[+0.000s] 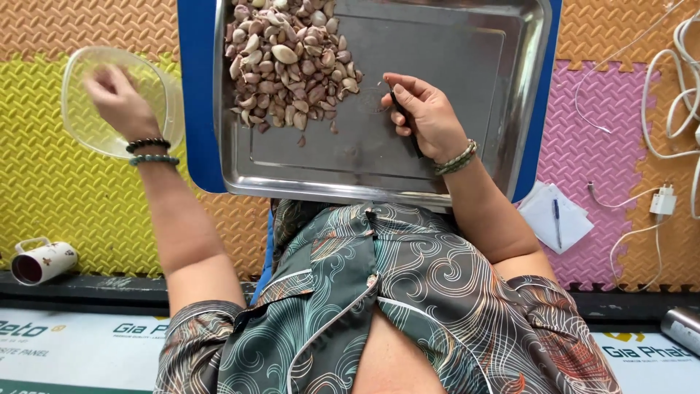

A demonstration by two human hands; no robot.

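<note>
- Two hands show, both yours, well apart: the left hand [117, 91] is out over the clear bowl [164, 109] on the yellow mat [65, 182]; the right hand [426, 117] is over the steel tray [437, 66].
- Your left hand is blurred, its fingers loosely curled above the bowl's opening; you cannot tell whether they hold anything.
- Your right fingers are closed around a dark knife [403, 117], thumb pressed along it, with the hand resting on the bare part of the tray.
- Garlic cloves [288, 62] lie heaped in the tray's upper left corner, just beside your right fingertips but not touching them.
- Tray sits on a blue board [197, 95], near your lap.
- A mug [44, 261] lies on its side at the left edge of the mat.
- Paper with a pen [557, 222] lies on the pink mat [583, 146], beside white cables [667, 95] and a charger [663, 201].
</note>
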